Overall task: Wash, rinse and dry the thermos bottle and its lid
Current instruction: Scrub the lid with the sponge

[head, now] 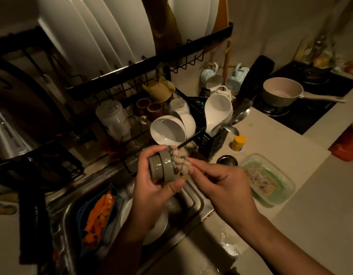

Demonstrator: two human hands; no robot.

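Over the sink, my left hand [153,181] grips the grey-green thermos lid [161,167], fingers above and thumb below, its threaded end pointing left. My right hand [215,181] pinches a pale knitted scrubber [180,161] and presses it against the lid's top face. A dark round steel opening [227,160], possibly the thermos bottle, stands on the counter just right of the sink. The rest of it is hidden behind my right hand.
The steel sink [191,203] holds a white plate [161,221] and a blue tub of orange peelings [98,213]. A black dish rack [205,139] with white bowls stands behind. A glass dish with green soapy water [270,181], a yellow-capped jar [238,143] and a stove pot [281,92] lie right.
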